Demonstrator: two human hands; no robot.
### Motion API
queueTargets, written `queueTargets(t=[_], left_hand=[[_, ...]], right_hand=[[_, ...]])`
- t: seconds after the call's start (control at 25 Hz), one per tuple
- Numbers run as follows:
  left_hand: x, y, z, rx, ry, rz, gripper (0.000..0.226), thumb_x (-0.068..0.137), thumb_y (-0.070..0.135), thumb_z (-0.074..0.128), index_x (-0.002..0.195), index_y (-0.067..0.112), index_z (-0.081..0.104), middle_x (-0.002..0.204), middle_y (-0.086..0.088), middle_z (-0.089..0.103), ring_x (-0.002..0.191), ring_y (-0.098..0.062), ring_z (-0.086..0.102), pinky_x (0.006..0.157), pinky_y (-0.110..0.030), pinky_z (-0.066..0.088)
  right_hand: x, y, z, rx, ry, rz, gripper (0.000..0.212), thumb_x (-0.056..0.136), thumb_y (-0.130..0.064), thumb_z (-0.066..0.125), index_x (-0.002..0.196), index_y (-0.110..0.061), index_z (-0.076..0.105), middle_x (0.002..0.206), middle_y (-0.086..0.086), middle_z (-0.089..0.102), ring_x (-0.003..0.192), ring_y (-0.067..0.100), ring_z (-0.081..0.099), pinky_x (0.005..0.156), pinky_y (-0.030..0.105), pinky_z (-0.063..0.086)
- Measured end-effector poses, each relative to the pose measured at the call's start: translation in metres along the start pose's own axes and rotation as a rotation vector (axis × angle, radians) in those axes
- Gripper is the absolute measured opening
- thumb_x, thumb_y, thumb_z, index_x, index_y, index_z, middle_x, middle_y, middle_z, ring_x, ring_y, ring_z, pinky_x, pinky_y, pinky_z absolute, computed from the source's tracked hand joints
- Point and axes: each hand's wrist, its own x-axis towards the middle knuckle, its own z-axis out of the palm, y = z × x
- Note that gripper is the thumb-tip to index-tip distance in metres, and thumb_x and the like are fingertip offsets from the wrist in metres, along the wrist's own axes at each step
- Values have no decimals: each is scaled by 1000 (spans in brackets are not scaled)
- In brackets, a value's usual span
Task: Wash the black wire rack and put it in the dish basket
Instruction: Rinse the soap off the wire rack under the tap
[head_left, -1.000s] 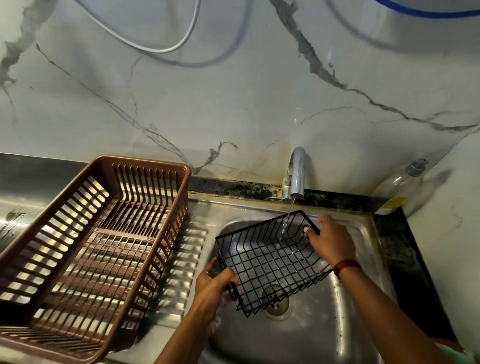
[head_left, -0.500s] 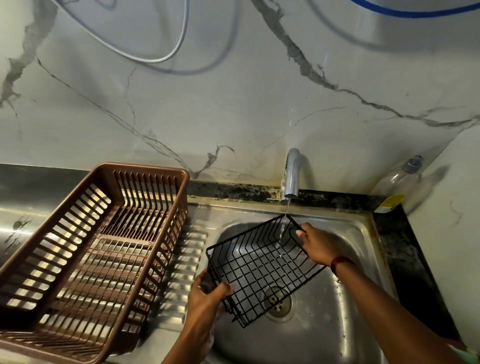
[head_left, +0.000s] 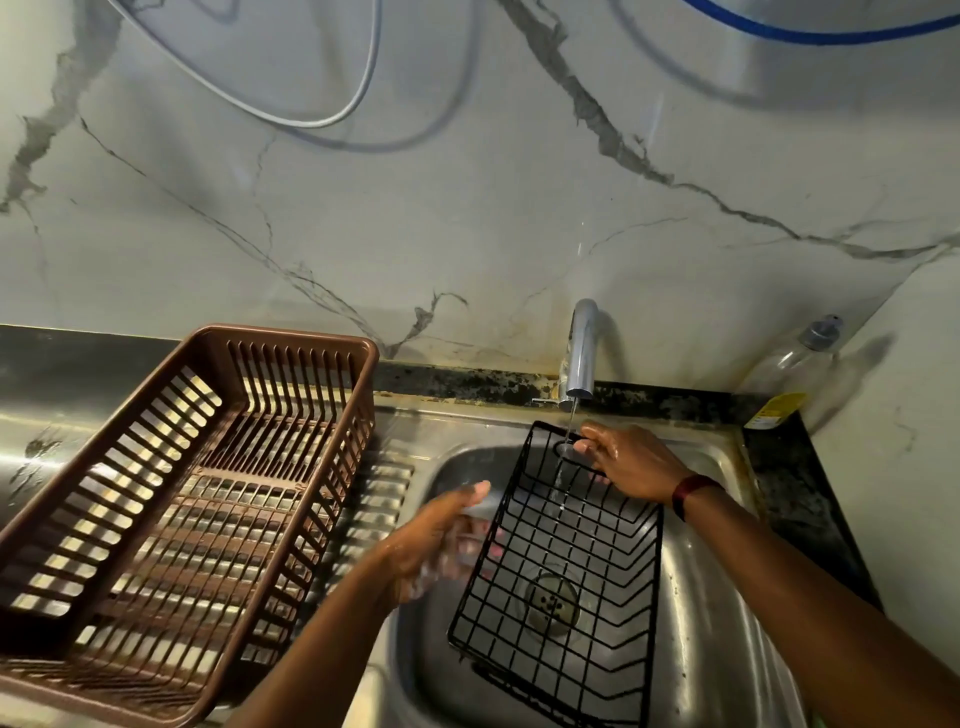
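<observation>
Right hand (head_left: 635, 462) grips black wire rack (head_left: 563, 584), lengthwise toward faucet (head_left: 582, 358); left hand (head_left: 441, 545) blurred, hold unclear.

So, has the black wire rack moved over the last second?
Yes. The black wire rack has turned: earlier the drain showed at its near edge; now the rack covers it lengthwise, far end under the faucet.

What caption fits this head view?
Right hand holds a black wire rack under the running tap; left hand touches its side.
</observation>
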Motion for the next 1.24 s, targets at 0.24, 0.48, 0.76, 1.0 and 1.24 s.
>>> queueTargets(t=[0.24,0.48,0.76,1.0,1.24], left_hand=[[22,-1,13,-20,-101,-20,93,62,44,88,135,2,50,125,-25,68,113,-44,67,98,-59,53],[16,-11,33,-1,3,6,32,90,18,71,115,3,57,100,-16,74,60,-13,71,43,-15,47],[26,-32,53,-67,100,-19,110,35,50,100,130,20,52,126,-16,66,108,-37,70,91,-54,58],[26,-30,69,-151,83,-3,111,45,38,96,141,17,46,133,-16,61,106,-37,71,94,-62,54],[21,-32,73,-161,91,1,108,51,34,89,146,18,40,122,-11,67,100,-29,75,98,-63,52]], right_hand=[[17,-16,-10,-64,148,-122,21,97,-34,52,93,-16,63,63,3,61,51,13,54,52,27,46],[22,-24,10,-130,604,-370,11,72,-9,77,83,-12,74,83,8,69,80,23,65,68,31,56],[41,-13,16,-269,-96,-53,22,89,-10,53,77,-3,69,85,10,67,77,21,63,78,35,54],[48,-43,16,167,-159,-53,19,87,-1,56,88,-7,74,92,4,73,91,11,67,89,27,53],[41,-22,11,-269,-50,17,17,88,-11,54,86,-5,70,89,11,68,81,26,66,79,36,56]])
